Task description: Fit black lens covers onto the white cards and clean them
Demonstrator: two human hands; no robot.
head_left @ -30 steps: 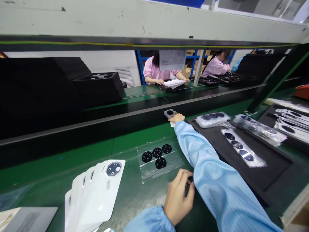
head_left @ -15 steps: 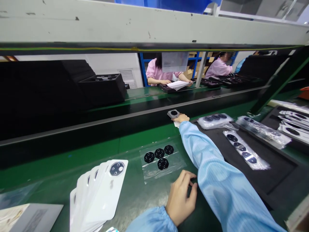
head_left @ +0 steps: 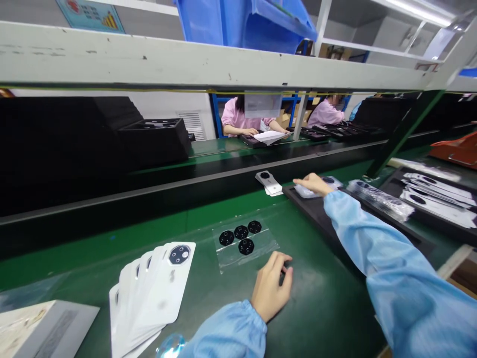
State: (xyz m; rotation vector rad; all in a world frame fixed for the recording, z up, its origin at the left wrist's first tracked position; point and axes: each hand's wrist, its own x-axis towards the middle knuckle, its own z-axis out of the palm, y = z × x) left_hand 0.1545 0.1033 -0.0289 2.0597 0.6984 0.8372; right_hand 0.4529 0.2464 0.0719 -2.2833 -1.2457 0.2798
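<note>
My left hand [head_left: 272, 286] rests on the green tabletop with loosely bent fingers, thumb apart, holding nothing. Just beyond it lies a clear plastic sheet [head_left: 227, 258] with several black octagonal camera lens covers [head_left: 246, 246]. A fanned stack of white phone back panels [head_left: 164, 288] is to its left. My right hand [head_left: 312, 184] reaches far out over a clear bag of lens covers [head_left: 306, 192] on a black foam tray [head_left: 311, 214]. Its index finger points left; the other fingers are partly hidden, and I see nothing held. Left of it, a small stack of phone panels [head_left: 270, 184] lies against the black ledge.
More wrapped lens covers [head_left: 380, 199] and loose white panels [head_left: 439, 199] lie on the right. A white box [head_left: 70, 328] stands at lower left, a black foam box [head_left: 154, 141] behind. A metal beam [head_left: 149, 57] crosses above. A person in pink [head_left: 233, 119] works opposite.
My right hand has let go of the small panel stack by the ledge and moved right to the bagged lens covers. The left hand stays in place; the view has tilted up and turned slightly right.
</note>
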